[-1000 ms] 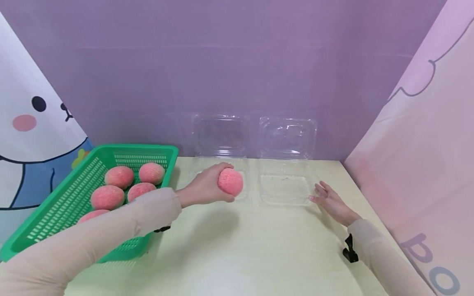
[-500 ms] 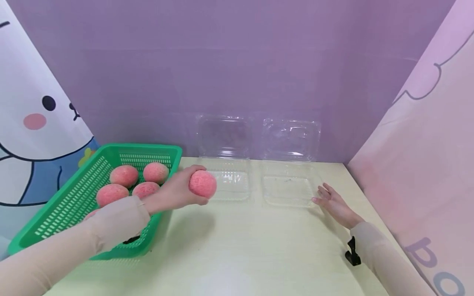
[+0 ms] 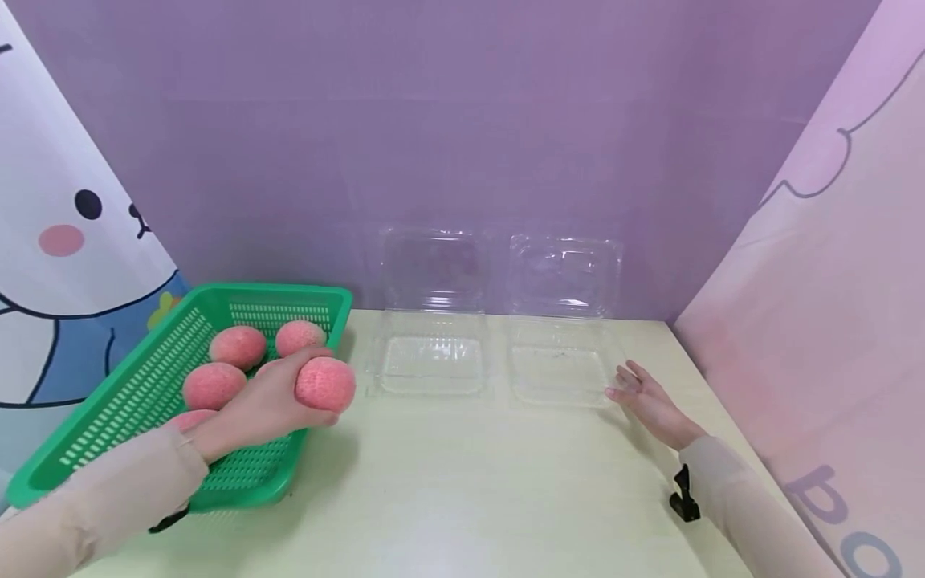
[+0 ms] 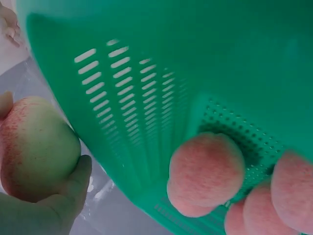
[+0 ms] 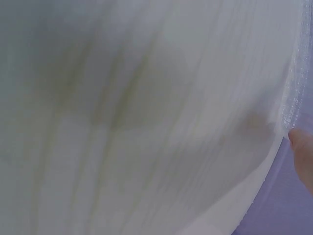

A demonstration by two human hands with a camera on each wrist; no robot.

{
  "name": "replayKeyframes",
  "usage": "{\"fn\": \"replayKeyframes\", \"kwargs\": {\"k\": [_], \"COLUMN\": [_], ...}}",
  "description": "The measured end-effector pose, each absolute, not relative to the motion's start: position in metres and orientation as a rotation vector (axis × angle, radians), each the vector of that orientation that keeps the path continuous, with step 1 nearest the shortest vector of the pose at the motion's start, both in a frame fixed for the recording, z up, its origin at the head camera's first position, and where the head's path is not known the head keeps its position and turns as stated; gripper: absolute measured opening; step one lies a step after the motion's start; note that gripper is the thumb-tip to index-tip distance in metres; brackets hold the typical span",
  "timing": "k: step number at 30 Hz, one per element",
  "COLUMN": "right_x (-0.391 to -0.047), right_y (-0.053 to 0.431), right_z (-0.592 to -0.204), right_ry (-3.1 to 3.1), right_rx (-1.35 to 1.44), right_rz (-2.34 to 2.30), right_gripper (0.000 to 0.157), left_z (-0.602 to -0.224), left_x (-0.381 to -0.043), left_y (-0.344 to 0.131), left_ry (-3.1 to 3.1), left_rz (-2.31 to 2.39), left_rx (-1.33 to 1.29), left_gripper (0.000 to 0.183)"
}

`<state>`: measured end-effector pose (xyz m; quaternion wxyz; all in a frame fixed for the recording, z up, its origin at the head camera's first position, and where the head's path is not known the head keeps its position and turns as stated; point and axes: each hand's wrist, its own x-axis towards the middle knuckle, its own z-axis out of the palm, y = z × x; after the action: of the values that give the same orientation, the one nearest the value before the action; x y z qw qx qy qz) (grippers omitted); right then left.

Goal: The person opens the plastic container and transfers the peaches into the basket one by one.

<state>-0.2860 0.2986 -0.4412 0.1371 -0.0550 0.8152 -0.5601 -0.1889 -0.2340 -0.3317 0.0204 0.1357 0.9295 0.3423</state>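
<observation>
My left hand grips a pink peach over the right side of a green plastic basket. In the left wrist view, the held peach shows a pale green side between thumb and finger, just outside the basket wall. Several more peaches lie in the basket, one partly hidden by the hand. At the right, my right hand has its fingers loosely extended beside the near right corner of a clear plastic clamshell box. Whether it touches the box is hard to tell.
A second clear clamshell box stands to the left of the first, both with lids raised against the purple backdrop. Printed cloth panels rise at left and right. The pale tabletop stretches in front of the boxes.
My left hand has moved left, carrying the peach from above the left clamshell box to the basket's right side. The right hand has stayed nearly still.
</observation>
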Motion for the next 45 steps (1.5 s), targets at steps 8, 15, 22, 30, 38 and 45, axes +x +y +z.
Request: {"fn": "replayKeyframes", "kwargs": {"k": [8, 15, 22, 30, 38, 45], "right_x": [-0.285, -0.285, -0.285, -0.286, -0.285, -0.283], "right_y": [0.299, 0.299, 0.298, 0.300, 0.300, 0.298], "right_z": [-0.439, -0.440, -0.437, -0.441, -0.440, -0.439], "right_ry": [2.361, 2.357, 2.358, 2.376, 2.379, 2.375], "right_rx": [-0.179, -0.177, -0.184, -0.163, -0.184, -0.169], "right_rz": [-1.599, -1.601, -1.599, -1.567, -1.562, -1.568], "right_gripper": [0.097, 0.096, 0.096, 0.097, 0.096, 0.096], "left_z": [-0.333, -0.333, -0.339, -0.356, -0.377, -0.385], "left_x": [-0.180, -0.170, -0.166, -0.165, -0.165, -0.170], "left_y": [-0.251, -0.264, -0.280, -0.290, -0.300, -0.303], "left_ry": [2.848, 2.891, 2.950, 2.880, 2.944, 2.903], "left_rz": [1.121, 1.119, 1.067, 1.017, 0.819, 0.805], "left_rx": [0.323, 0.299, 0.333, 0.262, 0.212, 0.278], "left_gripper": [0.036, 0.051, 0.068, 0.042, 0.051, 0.044]}}
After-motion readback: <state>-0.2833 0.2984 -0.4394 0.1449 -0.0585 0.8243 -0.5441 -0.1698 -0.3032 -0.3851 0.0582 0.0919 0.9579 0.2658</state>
